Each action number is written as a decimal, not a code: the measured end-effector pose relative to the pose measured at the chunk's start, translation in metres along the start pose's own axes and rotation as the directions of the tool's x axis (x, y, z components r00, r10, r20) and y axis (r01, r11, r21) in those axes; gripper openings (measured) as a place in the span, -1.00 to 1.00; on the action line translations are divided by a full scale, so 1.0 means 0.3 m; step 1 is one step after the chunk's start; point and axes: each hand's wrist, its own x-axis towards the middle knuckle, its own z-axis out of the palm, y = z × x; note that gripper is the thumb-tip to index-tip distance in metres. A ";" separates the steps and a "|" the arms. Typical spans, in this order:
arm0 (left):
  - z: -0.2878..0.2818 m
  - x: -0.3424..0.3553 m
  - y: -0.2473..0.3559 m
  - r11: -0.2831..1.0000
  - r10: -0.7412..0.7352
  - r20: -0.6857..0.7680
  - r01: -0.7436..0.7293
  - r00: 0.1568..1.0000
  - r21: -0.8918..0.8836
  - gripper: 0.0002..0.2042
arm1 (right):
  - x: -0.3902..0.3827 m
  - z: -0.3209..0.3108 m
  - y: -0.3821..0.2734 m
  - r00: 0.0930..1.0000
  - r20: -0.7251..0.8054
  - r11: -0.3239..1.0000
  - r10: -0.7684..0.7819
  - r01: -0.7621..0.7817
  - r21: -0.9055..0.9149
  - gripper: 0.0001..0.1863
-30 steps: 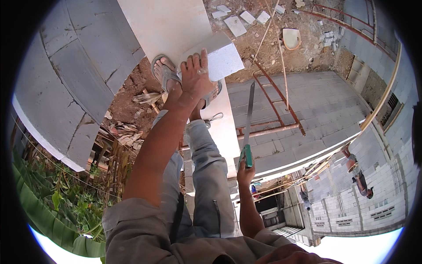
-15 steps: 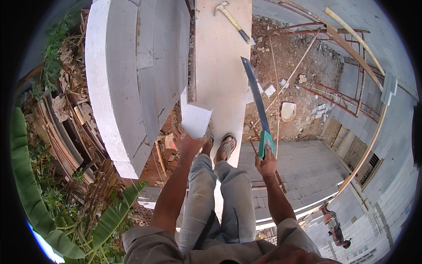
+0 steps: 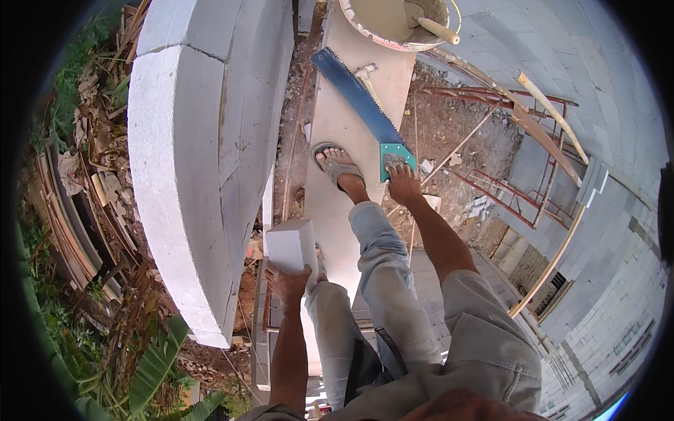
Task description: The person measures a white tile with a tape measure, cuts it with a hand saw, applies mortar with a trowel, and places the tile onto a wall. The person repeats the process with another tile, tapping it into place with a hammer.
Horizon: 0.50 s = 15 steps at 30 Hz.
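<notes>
My left hand (image 3: pixel 286 282) grips the lower end of a small light-grey block (image 3: pixel 293 245), held low beside the wall and over the plank's left edge. Out ahead, my right hand (image 3: pixel 404 184) is wrapped round the green handle (image 3: pixel 394 158) of a hand saw. Its dark blue toothed blade (image 3: pixel 358 96) points forward and left across the plank (image 3: pixel 337 140). Partly behind the blade lies a hammer (image 3: pixel 368 76), its handle mostly covered. My sandalled foot (image 3: pixel 340 167) stands on the plank just left of the saw handle.
A wall of pale blocks (image 3: pixel 203 140) runs along my left. A bucket of grey mortar (image 3: pixel 390 24) with a wooden-handled tool (image 3: pixel 439 30) stands at the plank's far end. Rubble ground lies below right, with red metal frames (image 3: pixel 505 193) and a bamboo pole (image 3: pixel 551 116).
I have stepped forward along the plank. The saw has swung from the right side to lie across the plank over the hammer. The mortar bucket has come into view; the block stays in my left hand.
</notes>
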 end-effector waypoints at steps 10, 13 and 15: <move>-0.119 -0.203 0.335 0.988 -0.150 -0.028 0.148 0.988 -0.049 0.12 | 0.506 -0.496 0.317 0.744 -0.227 0.549 0.629 -0.218 0.806 -0.34; -0.122 -0.250 0.355 0.982 -0.179 -0.067 0.173 0.982 -0.080 0.09 | 0.757 -0.902 0.433 0.801 0.072 -0.200 0.595 0.060 0.978 0.19; -0.174 -0.274 0.467 0.935 -0.289 0.025 0.287 0.957 -0.207 0.06 | 0.847 -1.125 0.563 0.916 0.117 -0.402 0.383 0.052 0.914 0.23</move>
